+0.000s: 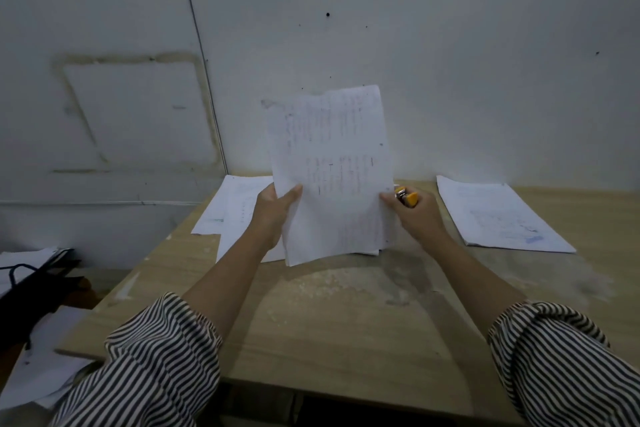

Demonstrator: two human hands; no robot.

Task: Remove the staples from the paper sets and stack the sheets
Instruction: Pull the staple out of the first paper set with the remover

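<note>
The person holds a paper set [332, 177] upright above the middle of the desk [346, 322], its lower edge just over the surface. The left hand [277, 208] pinches the set's left edge, thumb on the front. The right hand [415, 215] grips the right edge with its fingertips while also clutching a yellow staple remover [407, 198] against the palm, so that hand is doing two jobs at once.

Toward the far left corner lies a loose spread of sheets [235, 208]; near the far right edge sits a neater pile [498, 215] (which of the two is finished work cannot be told from here).

The sheets in hand look to be getting squared up or checked; no staple can be made out. To do this well, the person should probably tap the lower edge on the desk to align the pages, keep the remover's jaws clear of the paper so nothing tears, and confirm no staple remains before laying the set flat on its stack.
</note>
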